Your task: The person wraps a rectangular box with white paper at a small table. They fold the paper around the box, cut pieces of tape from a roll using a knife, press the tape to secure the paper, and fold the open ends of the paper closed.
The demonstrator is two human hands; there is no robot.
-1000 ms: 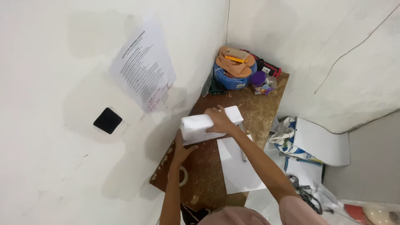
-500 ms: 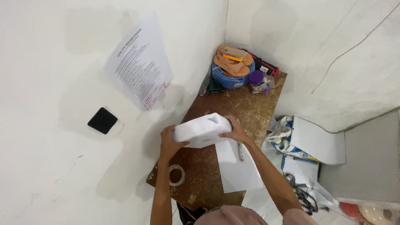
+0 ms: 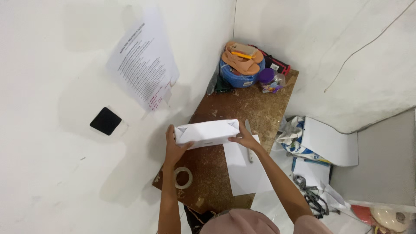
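A box wrapped in white paper (image 3: 207, 132) is held level over the brown table (image 3: 242, 108), its folded flap seams facing me. My left hand (image 3: 173, 145) grips its left end and my right hand (image 3: 244, 138) grips its right end. Under my right forearm a white sheet of paper (image 3: 245, 167) lies on the table with a thin pen-like tool (image 3: 249, 154) on it. A roll of clear tape (image 3: 183, 177) rests near the table's left edge, just below my left wrist.
At the table's far corner a blue coil (image 3: 239, 78) carries orange sandals (image 3: 240, 58), beside a purple lid (image 3: 266, 76) and a black-and-red tool (image 3: 277, 65). A printed sheet (image 3: 143, 65) and a black square (image 3: 105, 121) hang on the left wall. Bags and papers (image 3: 318, 149) crowd the floor on the right.
The wrapped box was turned over in my hands and brought closer to me. My left hand shifted from under it to its left end; my right hand moved to its right end.
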